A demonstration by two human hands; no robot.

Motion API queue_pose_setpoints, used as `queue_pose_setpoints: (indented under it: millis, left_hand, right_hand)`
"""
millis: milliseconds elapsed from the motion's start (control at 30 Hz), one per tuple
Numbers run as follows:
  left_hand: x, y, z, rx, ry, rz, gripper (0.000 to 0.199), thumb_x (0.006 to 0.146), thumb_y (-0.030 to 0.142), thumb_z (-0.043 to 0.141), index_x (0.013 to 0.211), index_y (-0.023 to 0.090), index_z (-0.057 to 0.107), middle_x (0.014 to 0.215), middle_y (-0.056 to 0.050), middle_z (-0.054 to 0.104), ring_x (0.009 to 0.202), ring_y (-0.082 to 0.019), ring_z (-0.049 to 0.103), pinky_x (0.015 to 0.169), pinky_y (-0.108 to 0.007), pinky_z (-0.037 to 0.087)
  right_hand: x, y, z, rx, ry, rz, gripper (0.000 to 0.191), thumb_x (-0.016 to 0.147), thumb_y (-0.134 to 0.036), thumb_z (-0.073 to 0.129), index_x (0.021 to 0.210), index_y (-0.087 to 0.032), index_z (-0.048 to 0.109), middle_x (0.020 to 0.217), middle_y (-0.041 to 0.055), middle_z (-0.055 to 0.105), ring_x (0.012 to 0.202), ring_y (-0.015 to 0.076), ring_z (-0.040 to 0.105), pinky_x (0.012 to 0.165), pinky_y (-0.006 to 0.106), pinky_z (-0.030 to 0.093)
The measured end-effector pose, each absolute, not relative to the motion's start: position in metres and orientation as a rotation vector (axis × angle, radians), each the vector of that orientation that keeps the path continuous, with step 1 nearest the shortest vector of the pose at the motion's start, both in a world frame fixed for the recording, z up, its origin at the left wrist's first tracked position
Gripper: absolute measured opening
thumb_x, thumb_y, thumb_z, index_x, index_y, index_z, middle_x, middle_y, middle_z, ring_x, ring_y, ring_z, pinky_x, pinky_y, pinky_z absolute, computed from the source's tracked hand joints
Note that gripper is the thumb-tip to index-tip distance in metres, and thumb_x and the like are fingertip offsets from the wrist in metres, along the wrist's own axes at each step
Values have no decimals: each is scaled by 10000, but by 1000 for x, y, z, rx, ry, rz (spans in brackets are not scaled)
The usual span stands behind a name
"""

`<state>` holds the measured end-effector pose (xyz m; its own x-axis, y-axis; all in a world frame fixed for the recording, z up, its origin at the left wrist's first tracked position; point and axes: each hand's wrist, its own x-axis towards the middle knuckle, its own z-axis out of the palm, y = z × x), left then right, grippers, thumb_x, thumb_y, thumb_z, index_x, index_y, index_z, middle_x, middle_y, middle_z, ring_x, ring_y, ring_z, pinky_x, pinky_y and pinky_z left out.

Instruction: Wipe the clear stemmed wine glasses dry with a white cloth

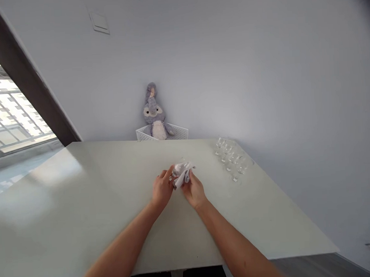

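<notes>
Above the middle of the table, my left hand (163, 188) is closed on the near left end of a clear glass (180, 168). A pale greyish-white cloth (181, 180) is bunched against the glass and partly covers it. My right hand (194, 190) grips this cloth from the right side, thumb on top. The fingers under the cloth are hidden. Several more clear glasses (227, 155) stand grouped on the right part of the table, apart from both hands; their exact shape is hard to make out.
The white table (97, 192) reaches to the pale wall (230, 61). Behind its far edge, a grey plush toy (159, 129) sits in a white perforated basket (181, 132). A dark-framed window (12, 102) is at left.
</notes>
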<state>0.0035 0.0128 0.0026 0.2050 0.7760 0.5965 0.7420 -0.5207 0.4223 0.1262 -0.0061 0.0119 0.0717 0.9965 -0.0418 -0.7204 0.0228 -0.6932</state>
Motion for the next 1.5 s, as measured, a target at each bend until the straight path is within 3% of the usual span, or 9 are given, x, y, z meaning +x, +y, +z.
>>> queue_pose_setpoints:
  millis: [267,433,600,700,867,1067,1233,1400,1500]
  left_hand:
    - [19,0,9,2271,1394,1215,595,689,88,493,1252,263,413,1247,-87,437,1003,-242,446,866,-447,375]
    - [13,10,16,1763,1147,1139,401,758,220,475,1156,244,515,1195,-57,524,1076,-236,463,880,-399,402]
    - [3,14,28,1277,936,1090,618,689,432,599,1208,162,399,967,-109,626,832,-214,603,658,-304,485]
    - [2,12,32,1167,920,1114,603,660,454,623,1146,156,424,916,-102,630,705,-186,614,554,-270,478]
    - [5,9,34,1080,892,1297,607,680,439,618,1170,182,369,1008,-116,602,805,-203,615,640,-298,497]
    - [6,8,36,1167,757,1474,582,748,410,563,1218,232,269,1099,-120,533,971,-239,578,796,-380,468]
    - [5,5,37,1346,739,1672,644,746,422,563,1250,283,188,1159,-123,462,1029,-250,546,837,-411,445]
    - [3,6,30,1648,709,1800,693,714,368,617,1248,298,181,1162,-108,436,1064,-245,517,892,-460,400]
    - [0,10,25,1856,720,1835,704,726,352,605,1263,301,153,1161,-107,451,1090,-239,491,900,-478,389]
  right_hand:
    - [119,-9,2,-837,-811,1397,395,675,-513,580,889,-183,545,771,45,631,713,173,578,554,262,433]
    - [128,-7,3,-936,-805,1471,363,619,-447,652,800,-161,519,634,12,599,560,142,553,469,237,399]
    - [125,-15,9,-938,-925,1734,349,598,-393,696,780,-141,536,599,7,579,492,132,539,480,280,446]
    - [127,-18,12,-825,-940,1852,336,642,-404,666,809,-135,552,646,20,591,525,141,566,531,317,481]
    - [131,-14,12,-790,-864,1758,339,718,-466,554,850,-153,558,730,44,607,610,170,590,571,354,496]
    - [134,-3,3,-1018,-654,1310,276,687,-449,570,698,-179,515,661,18,566,607,144,533,527,272,473]
    - [129,-13,13,-983,-601,1591,399,707,-547,528,825,-166,546,752,50,600,593,162,560,452,292,466]
    - [123,-25,20,-1029,-955,1704,538,724,-653,408,805,-146,571,630,24,555,494,127,501,394,245,407]
    - [129,-24,18,-1231,-1476,1446,558,766,-633,345,662,-137,578,557,13,514,471,106,465,441,229,375]
